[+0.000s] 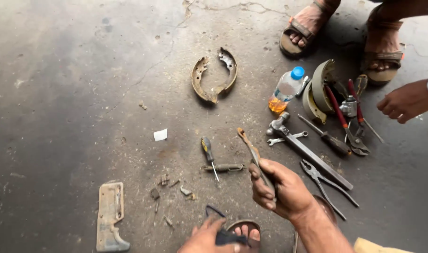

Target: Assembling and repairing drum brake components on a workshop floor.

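The right hand (282, 189) is clamped around a rusty lever (252, 152) raised just above the floor (73, 93), best gripped firmly near its middle, while the left hand (209, 239) pinches a dark strap (223, 234) by the sandal (244, 230).

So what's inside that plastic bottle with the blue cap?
The plastic bottle lies on the concrete floor, holding a little amber liquid pooled at its base; the rest looks empty.

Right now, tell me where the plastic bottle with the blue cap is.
In the head view, the plastic bottle lies on the concrete floor at upper right, just left of the stacked brake shoes and above the hammer.
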